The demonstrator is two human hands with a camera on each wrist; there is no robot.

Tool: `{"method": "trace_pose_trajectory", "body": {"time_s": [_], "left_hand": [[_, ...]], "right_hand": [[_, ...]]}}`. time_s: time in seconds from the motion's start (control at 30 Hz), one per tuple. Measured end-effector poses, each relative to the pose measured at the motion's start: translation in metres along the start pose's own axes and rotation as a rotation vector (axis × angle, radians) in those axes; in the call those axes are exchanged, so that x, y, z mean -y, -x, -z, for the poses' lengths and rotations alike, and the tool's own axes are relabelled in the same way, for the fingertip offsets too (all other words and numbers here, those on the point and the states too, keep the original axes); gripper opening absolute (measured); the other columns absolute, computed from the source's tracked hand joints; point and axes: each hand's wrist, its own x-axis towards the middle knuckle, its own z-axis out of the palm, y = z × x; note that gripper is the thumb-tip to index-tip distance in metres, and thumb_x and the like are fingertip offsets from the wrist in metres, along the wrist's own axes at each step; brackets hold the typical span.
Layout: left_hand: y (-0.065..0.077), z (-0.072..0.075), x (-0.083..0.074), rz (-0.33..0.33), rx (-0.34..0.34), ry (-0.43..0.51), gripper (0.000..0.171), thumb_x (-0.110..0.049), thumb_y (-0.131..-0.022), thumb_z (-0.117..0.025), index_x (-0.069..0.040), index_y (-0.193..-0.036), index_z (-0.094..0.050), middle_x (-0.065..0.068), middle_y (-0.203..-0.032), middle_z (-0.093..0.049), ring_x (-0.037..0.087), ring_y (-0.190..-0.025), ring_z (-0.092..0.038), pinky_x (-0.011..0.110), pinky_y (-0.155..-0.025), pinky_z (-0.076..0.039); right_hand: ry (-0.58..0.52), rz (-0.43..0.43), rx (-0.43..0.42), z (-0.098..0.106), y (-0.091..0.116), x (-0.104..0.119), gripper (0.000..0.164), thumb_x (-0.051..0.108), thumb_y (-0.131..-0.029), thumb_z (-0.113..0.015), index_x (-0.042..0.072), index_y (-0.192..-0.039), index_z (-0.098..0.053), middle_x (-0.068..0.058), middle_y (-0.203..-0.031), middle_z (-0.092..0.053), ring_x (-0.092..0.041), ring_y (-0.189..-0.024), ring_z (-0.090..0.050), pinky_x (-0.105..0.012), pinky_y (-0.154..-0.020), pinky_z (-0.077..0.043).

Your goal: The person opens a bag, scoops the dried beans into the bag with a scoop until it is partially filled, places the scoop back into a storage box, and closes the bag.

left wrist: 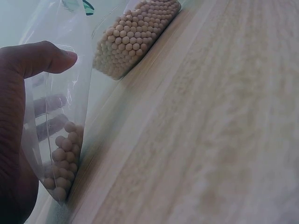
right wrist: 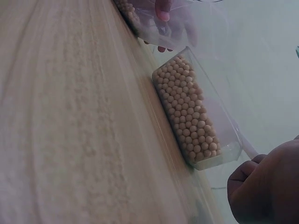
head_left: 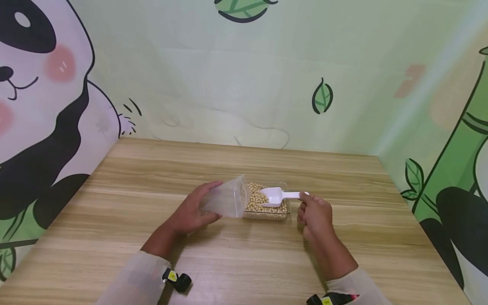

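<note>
My left hand (head_left: 190, 212) holds a clear plastic bag (head_left: 225, 197), thumb on the near side and fingers behind. Tilted on its side, the bag has its wide mouth facing right, beside a clear rectangular box (head_left: 267, 216). Several round beige beans (left wrist: 65, 163), like soybeans, lie in the bag's bottom. More such beans (right wrist: 184, 107) fill much of the box. By its handle my right hand (head_left: 318, 214) grips a white scoop (head_left: 273, 197). The scoop's bowl points left over the beans in the box; whether it touches them I cannot tell.
Box and hands are over a wood-grain table (head_left: 213, 267). A pale green wall (head_left: 213, 84) with leaf and panda drawings rises behind the table's far edge. Each forearm wears a strapped black camera, such as the left wrist camera (head_left: 182, 282).
</note>
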Motion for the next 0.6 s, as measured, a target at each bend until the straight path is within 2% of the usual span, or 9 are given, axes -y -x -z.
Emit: {"method": "trace_pose_trajectory", "body": {"time_s": [0.37,0.6], "left_hand": [[0.0004,-0.0004,0.0013,-0.009,-0.003,0.001,0.083,-0.016,-0.089,-0.080,-0.013,-0.164,-0.045,0.016,-0.160,-0.056,0.037,-0.137,-0.057,0.061,-0.111,-0.046],[0.0003,-0.0001,0.0015,-0.020,-0.006,-0.004,0.082,-0.016,-0.089,-0.080,-0.012,-0.164,-0.045,0.017,-0.159,-0.056,0.037,-0.138,-0.057,0.062,-0.111,-0.046]], "right_hand": [[-0.006,-0.060,0.074,0.0014,-0.0015,-0.0014,0.031,0.011,-0.113,-0.055,0.010,-0.084,-0.045,0.009,-0.061,-0.035,-0.002,-0.048,-0.030,-0.019,-0.047,-0.024],[-0.039,-0.071,0.084,0.0013,-0.0013,-0.0024,0.030,0.012,-0.114,-0.054,0.011,-0.084,-0.046,0.010,-0.061,-0.035,-0.001,-0.048,-0.030,-0.018,-0.047,-0.025]]}}
